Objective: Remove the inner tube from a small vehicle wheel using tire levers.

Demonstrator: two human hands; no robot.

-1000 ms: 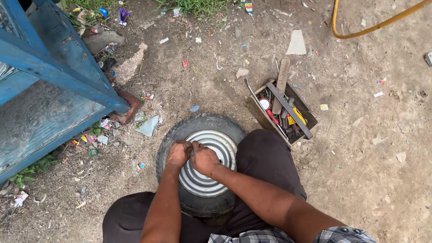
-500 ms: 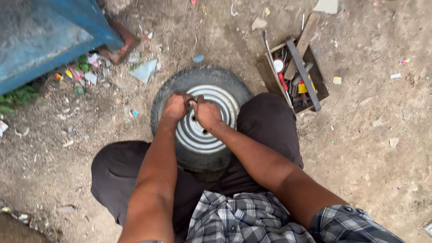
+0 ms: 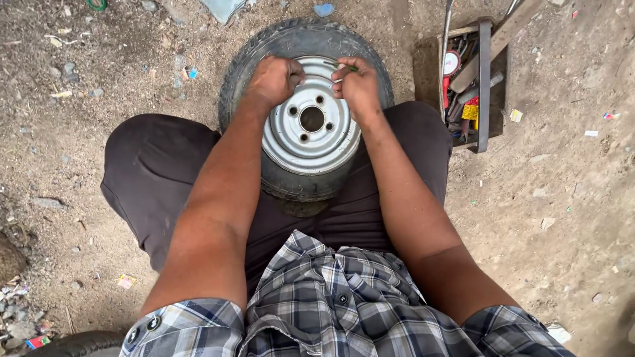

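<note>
Fingers (image 3: 344,69) of the right hand (image 3: 357,82) pinched a thin green-tipped tool at the rim's (image 3: 311,125) upper edge, the left hand (image 3: 274,79) clenched beside it. The small wheel (image 3: 305,106) lay between the knees on the dirt, tyre (image 3: 238,73) seemingly mounted, work there apparently unfinished

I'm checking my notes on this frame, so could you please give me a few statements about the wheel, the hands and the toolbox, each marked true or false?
1. The wheel lies flat on the dirt between the person's knees. True.
2. Both hands are at the far edge of the rim. True: the left hand and right hand sit there side by side.
3. The right hand is empty. False: it pinches a small thin tool with a green tip.
4. The toolbox stands on the person's left. False: it is on the right, beside the wheel.
5. The rim's centre hole is covered by a cap. False: it is open, with bolt holes around it.
</note>
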